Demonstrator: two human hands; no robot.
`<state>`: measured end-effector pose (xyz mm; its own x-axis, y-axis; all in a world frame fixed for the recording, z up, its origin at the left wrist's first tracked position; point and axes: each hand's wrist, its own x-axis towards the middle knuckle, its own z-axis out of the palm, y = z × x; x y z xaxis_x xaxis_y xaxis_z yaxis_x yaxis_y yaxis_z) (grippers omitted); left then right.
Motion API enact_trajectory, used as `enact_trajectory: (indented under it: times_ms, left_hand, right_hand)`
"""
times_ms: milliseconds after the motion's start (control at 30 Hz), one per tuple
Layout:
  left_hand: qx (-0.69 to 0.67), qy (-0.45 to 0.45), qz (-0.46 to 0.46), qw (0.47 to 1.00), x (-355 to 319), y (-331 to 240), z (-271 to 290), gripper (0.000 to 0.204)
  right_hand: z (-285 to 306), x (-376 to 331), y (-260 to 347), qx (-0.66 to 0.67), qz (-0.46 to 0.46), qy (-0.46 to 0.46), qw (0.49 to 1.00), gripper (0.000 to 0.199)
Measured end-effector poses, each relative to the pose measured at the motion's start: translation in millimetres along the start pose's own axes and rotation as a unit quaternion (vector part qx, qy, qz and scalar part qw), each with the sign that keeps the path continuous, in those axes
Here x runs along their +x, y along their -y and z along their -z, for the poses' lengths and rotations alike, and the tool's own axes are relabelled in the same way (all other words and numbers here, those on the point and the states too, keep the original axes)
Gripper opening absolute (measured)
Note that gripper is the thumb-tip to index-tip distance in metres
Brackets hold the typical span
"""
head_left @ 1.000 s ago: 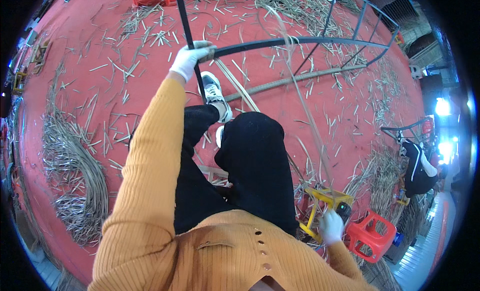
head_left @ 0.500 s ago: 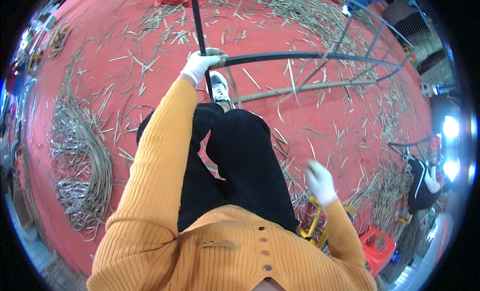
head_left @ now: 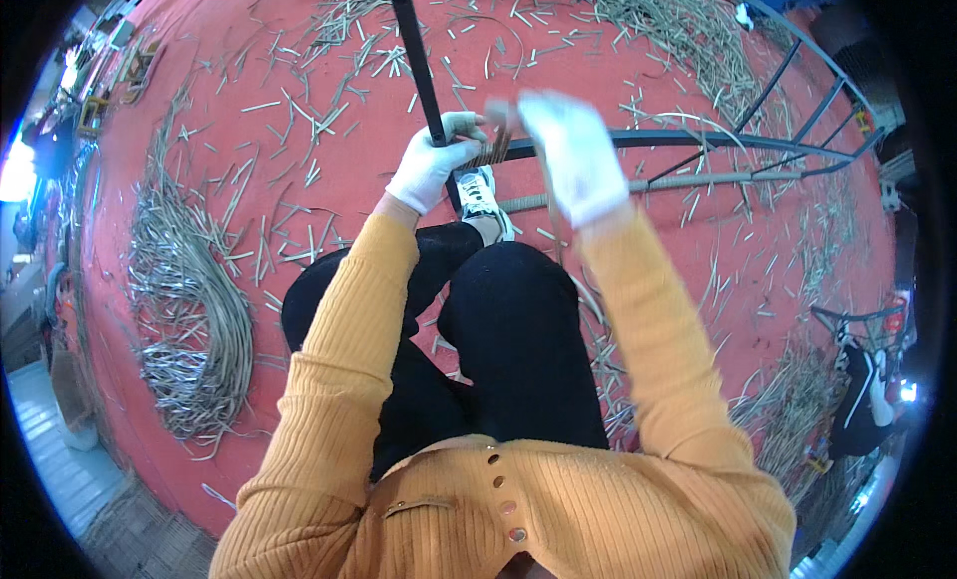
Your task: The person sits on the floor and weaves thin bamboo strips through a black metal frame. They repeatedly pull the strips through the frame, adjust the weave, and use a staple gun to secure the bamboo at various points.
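Strip (head_left: 495, 145): your left hand (head_left: 431, 163) pins it against the frame bar (head_left: 688, 139), fingers curled shut.
Right hand (head_left: 573, 155): just right of it, blurred; grip unclear.
Axis: strip upright, crossing the bar.

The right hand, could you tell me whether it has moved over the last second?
Yes. The right hand has risen from beside the hip, away from the body, to the dark metal frame, next to the left hand.

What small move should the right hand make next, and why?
Probably pull the tan strip snug around the black frame: the left hand grips the frame at the joint, and the right hand, blurred, is at the strip beside it.
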<state>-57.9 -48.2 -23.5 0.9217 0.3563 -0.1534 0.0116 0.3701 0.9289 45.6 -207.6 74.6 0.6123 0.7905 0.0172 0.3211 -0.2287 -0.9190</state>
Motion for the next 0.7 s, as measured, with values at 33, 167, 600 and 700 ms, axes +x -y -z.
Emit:
enact_trajectory:
  times_ms: [33,167,600,700]
  left_hand:
    - [0.009,0.014,0.004,1.0,-2,-2,1,0.049]
    - [-0.043,0.161,0.051,0.985,-3,-14,12,0.065]
    - [-0.008,0.173,0.027,0.984,14,-1,25,0.062]
    - [0.021,0.17,0.038,0.985,19,-4,27,0.065]
  right_hand:
    - [5,28,-7,0.266,-0.089,-0.056,0.958,0.023]
    - [5,115,-88,-0.231,-0.176,0.28,0.915,0.027]
    - [-27,-51,-62,-0.234,0.076,-0.121,0.962,0.036]
    - [-46,-25,-125,-0.269,0.149,-0.202,0.93,0.034]
